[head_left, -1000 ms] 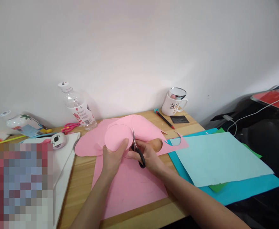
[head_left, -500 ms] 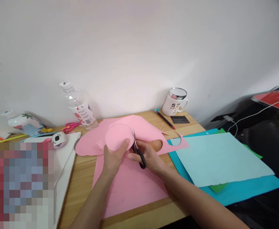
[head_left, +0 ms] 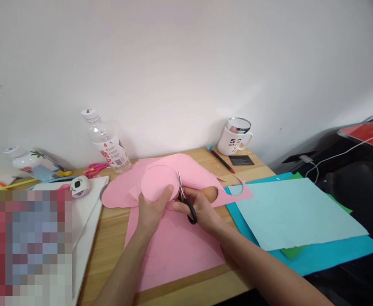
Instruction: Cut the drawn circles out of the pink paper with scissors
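Note:
My left hand (head_left: 154, 208) pinches a pink paper sheet (head_left: 191, 170), its thumb lying on a round outlined piece (head_left: 157, 180) of it. Black-handled scissors (head_left: 191, 210) are in my right hand (head_left: 197, 208), with the fingers in and around the handles. The blades point up and away from me, along the right edge of the round outline. Round cut-outs show at the right end of the sheet. Under both hands lies another pink paper sheet (head_left: 176, 255), flat on the wooden table (head_left: 105, 238). My left fingers are hidden beneath the paper.
Left of the paper stand a clear plastic bottle (head_left: 108, 142), pink scissors (head_left: 94, 169) and a white tape dispenser (head_left: 80, 186). A mug (head_left: 233, 138), a black pencil (head_left: 221, 159) and a dark card (head_left: 241, 160) sit behind. Blue paper sheets (head_left: 298, 212) lie at the right.
The scissors' handles have shifted slightly to the right with my right hand. My left hand keeps its grip on the pink paper in nearly the same place.

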`<state>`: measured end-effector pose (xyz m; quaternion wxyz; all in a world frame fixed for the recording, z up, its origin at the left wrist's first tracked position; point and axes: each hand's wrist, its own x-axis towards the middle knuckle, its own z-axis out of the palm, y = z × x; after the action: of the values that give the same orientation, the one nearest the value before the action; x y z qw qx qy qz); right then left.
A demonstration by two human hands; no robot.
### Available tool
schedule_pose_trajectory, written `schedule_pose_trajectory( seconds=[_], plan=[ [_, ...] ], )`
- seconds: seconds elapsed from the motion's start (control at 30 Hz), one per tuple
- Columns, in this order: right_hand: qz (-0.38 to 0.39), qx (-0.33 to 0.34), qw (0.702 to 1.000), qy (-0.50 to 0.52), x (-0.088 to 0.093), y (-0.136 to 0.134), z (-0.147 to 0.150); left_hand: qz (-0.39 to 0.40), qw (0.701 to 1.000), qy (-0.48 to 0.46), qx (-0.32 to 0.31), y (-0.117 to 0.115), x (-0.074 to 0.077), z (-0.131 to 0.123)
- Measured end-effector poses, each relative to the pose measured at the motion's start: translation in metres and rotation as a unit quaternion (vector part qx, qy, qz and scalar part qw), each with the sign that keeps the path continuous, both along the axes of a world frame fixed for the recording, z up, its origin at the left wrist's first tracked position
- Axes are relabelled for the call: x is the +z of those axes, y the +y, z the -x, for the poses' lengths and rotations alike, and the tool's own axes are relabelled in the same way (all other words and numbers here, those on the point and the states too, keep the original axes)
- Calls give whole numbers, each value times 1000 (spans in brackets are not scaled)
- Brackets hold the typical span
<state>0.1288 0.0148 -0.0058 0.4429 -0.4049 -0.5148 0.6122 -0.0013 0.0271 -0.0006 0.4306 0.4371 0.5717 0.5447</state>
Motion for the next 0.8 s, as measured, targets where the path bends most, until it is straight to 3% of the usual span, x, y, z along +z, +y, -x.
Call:
schedule_pose_trajectory(
  seconds=[0.4, 0.8],
  plan=[
    [5, 21, 1000, 23, -5, 0, -2, 8, 1000, 17, 0, 2, 5, 0],
    [-8, -5, 1000, 17, -10, -1, 4, -7, 999, 13, 40, 1, -6, -2]
  ],
)
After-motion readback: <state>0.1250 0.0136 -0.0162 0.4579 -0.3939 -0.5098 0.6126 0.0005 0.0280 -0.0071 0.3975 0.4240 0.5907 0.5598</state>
